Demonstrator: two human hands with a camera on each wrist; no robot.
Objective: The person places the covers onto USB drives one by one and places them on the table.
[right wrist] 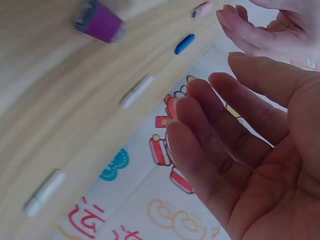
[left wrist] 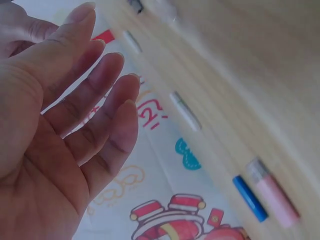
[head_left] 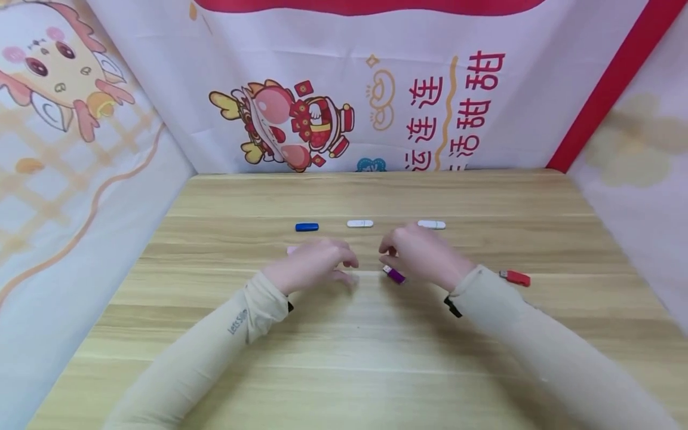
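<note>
The head view is bright, with pale glare down the middle of the counter [head_left: 365, 358] and soft shadows beside the sleeves [head_left: 199, 352]. The cloth [head_left: 639, 137] at far right looks smeared. Both wrist views are dimmer and hazy, the purple USB stick [right wrist: 102, 22] blurred.

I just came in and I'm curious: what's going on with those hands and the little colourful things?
A person has both hands over a wooden table, and neither holds anything. The right hand is right by a purple USB stick. The left hand partly hides a pink stick in the head view. A blue stick and two white sticks lie farther back, with a red stick off to the right.
</note>
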